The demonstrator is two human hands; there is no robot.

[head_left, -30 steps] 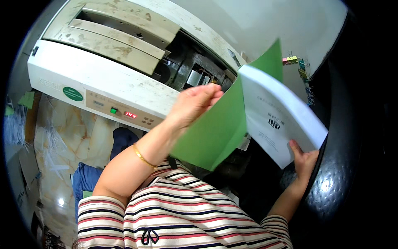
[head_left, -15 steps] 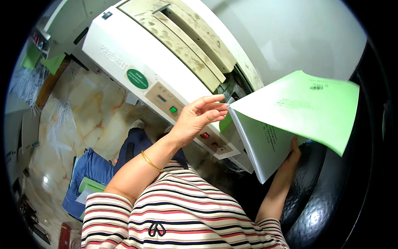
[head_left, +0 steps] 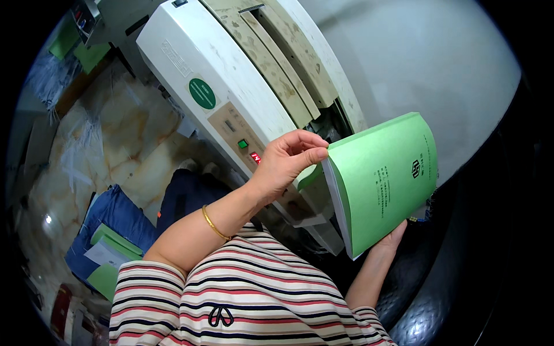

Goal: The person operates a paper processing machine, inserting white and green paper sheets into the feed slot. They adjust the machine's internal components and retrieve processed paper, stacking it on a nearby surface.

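The green booklet [head_left: 388, 181] partly hides the white machine [head_left: 222, 66].

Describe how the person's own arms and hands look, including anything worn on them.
The left hand and right hand are both bare, without gloves. A thin gold bangle circles the left forearm near the wrist; none shows on the right. Short sleeves with cream, dark, red and tan stripes leave both forearms uncovered.

Your green booklet [head_left: 360, 173] bears dark print [head_left: 381, 185] and an emblem [head_left: 415, 169] toward its right edge. On your white machine [head_left: 236, 63] stand raised lettering [head_left: 176, 57], a green oval label [head_left: 202, 93] and red digits [head_left: 255, 157].
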